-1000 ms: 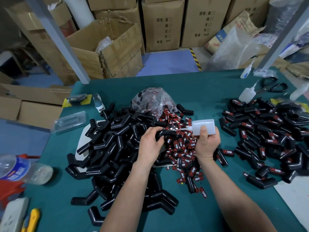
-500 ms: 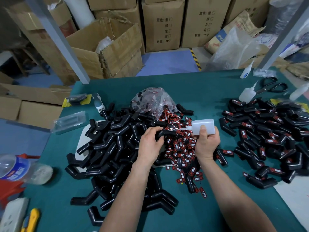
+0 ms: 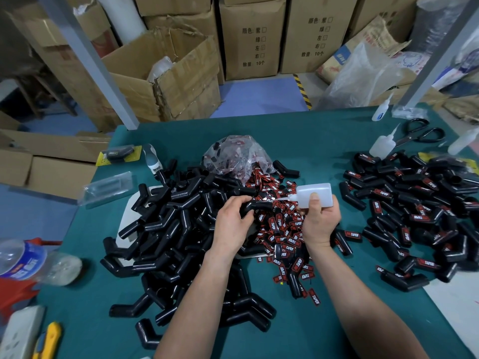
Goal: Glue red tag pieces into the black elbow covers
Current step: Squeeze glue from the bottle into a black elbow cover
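Note:
My left hand grips one black elbow cover above the table's middle. A white glue bottle lies sideways in my right hand, its thin nozzle touching that cover. Under both hands spreads a heap of red tag pieces printed TAPER. A big pile of plain black elbow covers fills the left half of the green table. On the right lies a pile of covers with red tags on them.
A clear bag of tags sits behind the heap. Spare glue bottles and scissors lie at the far right. A water bottle, yellow knife and cardboard boxes are on the left and behind.
Both hands stay nearly still; the bottle's nozzle remains at the cover held in my left hand.

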Demonstrator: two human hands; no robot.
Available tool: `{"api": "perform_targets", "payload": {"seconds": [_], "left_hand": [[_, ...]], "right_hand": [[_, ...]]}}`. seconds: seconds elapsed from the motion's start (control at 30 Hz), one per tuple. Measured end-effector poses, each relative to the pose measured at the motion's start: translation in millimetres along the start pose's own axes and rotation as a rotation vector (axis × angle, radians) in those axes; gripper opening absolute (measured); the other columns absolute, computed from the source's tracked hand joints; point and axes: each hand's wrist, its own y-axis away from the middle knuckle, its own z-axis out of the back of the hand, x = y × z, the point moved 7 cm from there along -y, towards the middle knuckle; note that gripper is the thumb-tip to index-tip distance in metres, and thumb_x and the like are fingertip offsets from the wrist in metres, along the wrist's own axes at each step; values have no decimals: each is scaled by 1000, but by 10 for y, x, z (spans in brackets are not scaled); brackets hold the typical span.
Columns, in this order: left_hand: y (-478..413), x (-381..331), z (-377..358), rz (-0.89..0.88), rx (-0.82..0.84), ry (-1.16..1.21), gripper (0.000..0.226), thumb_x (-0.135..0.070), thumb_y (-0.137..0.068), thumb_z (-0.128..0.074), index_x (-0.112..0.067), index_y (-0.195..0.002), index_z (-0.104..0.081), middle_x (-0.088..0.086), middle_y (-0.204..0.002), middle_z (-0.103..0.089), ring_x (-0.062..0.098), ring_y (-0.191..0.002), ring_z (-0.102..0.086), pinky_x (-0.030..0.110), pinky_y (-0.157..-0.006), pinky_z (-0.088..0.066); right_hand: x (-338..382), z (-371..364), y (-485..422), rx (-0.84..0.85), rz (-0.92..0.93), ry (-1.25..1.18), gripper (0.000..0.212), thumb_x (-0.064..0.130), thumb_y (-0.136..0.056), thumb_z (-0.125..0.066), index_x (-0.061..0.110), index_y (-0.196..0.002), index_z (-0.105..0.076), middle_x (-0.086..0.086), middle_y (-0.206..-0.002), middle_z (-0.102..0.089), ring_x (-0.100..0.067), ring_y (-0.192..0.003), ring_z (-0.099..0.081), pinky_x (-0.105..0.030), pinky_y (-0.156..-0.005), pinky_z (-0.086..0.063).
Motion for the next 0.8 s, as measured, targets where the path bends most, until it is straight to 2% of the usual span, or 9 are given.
{"api": "perform_targets", "payload": {"seconds": [0.1,0.27,0.43,0.57,0.8], "left_hand": [[3,1,3,4,1,0,35,-11,-95,-72,-16,-130,-68,-14,-117,-62,-24,-92,-53,-4,-83,-36],[-2,-4,14,0,-7,-2,35,-10,-95,-73,-14,-129,-68,-11,-118,-64,-22,-97,-54,-3,-87,-36],[-3,-8,14,3,-5,0,34,-11,-95,-72,-15,-129,-68,-13,-118,-63,-24,-101,-51,-3,-88,-35],[1,-13,14,6,-6,-1,35,-12,-95,-72,-15,-129,-68,-12,-118,-64,-24,-93,-53,-4,-85,-35],[-2,-25,20,4,-13,2,34,-10,-95,-73,-15,-128,-69,-12,-116,-63,-24,-98,-52,-3,-87,-35]], "right_hand": [[7,5,1,2,0,5,23,49,-81,-56,27,-77,-51,8,-72,-53,7,-60,-53,-13,-55,-41],[49,-5,13,-1,14,-22,19,46,-82,-56,27,-78,-51,9,-73,-53,10,-61,-54,-8,-55,-40],[41,1,15,4,12,-24,19,46,-82,-57,28,-78,-52,9,-73,-53,9,-61,-55,-8,-55,-40],[32,-2,10,12,11,-24,17,45,-82,-57,28,-80,-53,9,-75,-55,9,-63,-56,-9,-55,-42],[5,-7,6,18,12,-24,30,45,-83,-57,15,-82,-54,9,-74,-54,9,-62,-55,-8,-55,-41]]}}
